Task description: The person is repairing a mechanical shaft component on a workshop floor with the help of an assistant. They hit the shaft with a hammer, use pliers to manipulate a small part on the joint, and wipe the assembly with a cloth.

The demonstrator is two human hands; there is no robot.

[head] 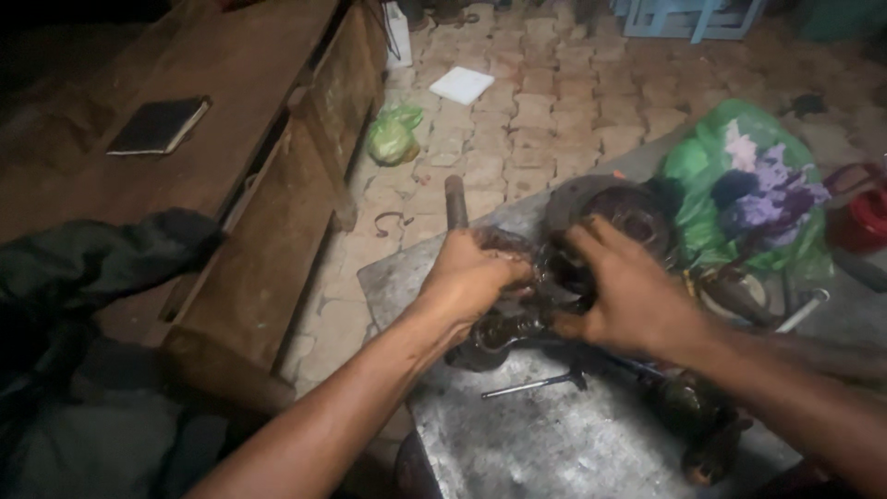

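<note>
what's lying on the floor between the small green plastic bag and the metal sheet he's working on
In the head view, a small dark curved metal piece lies on the brick floor between the small green plastic bag and the grey metal sheet; otherwise bare paving.

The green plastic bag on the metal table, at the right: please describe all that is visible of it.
The green plastic bag is thin, translucent and crumpled, lying slumped on the far right part of the grey metal table. Purple and white shapes show through it. Its left edge lies against the dark round metal part. Neither hand touches it.
</note>
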